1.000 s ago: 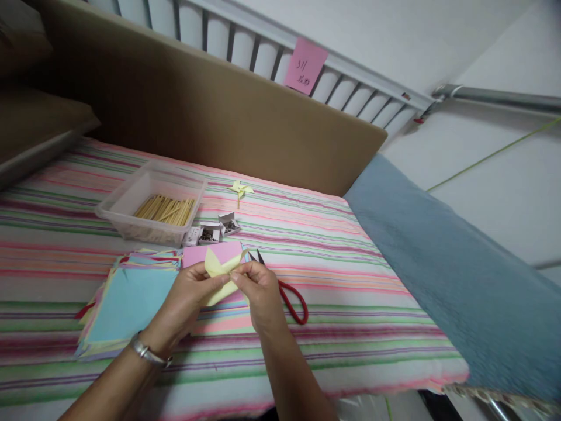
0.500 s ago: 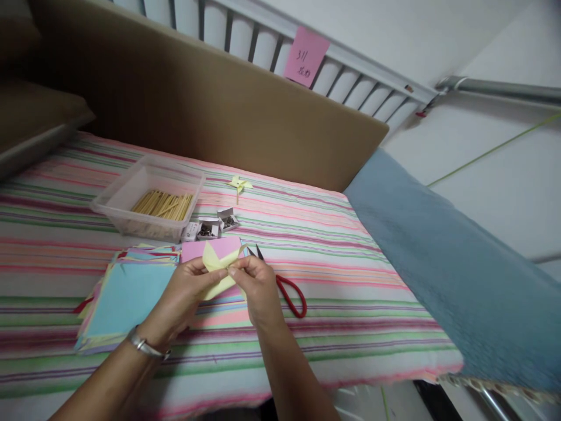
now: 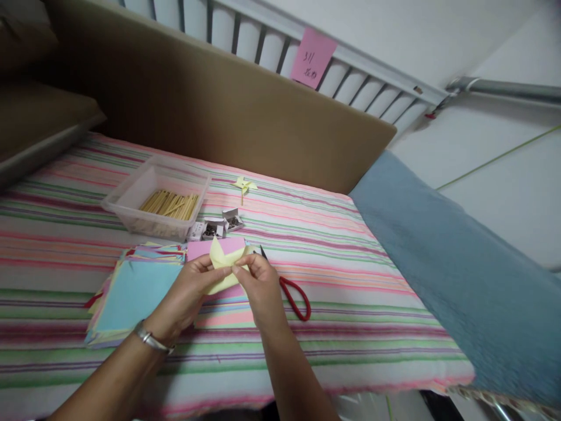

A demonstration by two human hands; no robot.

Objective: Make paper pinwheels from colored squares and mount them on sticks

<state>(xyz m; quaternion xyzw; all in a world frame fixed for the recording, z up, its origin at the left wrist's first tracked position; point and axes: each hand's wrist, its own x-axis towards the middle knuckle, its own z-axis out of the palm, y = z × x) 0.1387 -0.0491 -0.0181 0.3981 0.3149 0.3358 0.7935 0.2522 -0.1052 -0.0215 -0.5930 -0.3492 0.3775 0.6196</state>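
Observation:
Between both hands is a sheet of pale yellow paper [image 3: 222, 284], its corners bent up toward the middle. My left hand [image 3: 195, 289] pinches its left side, thumb on top. My right hand [image 3: 260, 286] pinches near the centre, its thumb close to the left thumb's tip. Under the hands lies a stack of pink paper [image 3: 204, 248]. Scissors with red handles [image 3: 302, 304] lie just right of my right hand, their dark blades partly hidden. To the left is a pile of coloured paper squares [image 3: 138, 292], light blue on top.
A clear plastic box [image 3: 127, 210] holds several short wooden sticks [image 3: 170, 203]. Small open boxes of metal pins [image 3: 213, 229] stand beside it. Farther back lies a finished yellow pinwheel [image 3: 244, 186] on the striped cloth [image 3: 350, 345]. A cardboard panel [image 3: 228, 105] closes off the back.
The view has shifted slightly, moving everything a little to the right. Both hands keep their pinch on the yellow paper, whose folded corners have changed shape slightly.

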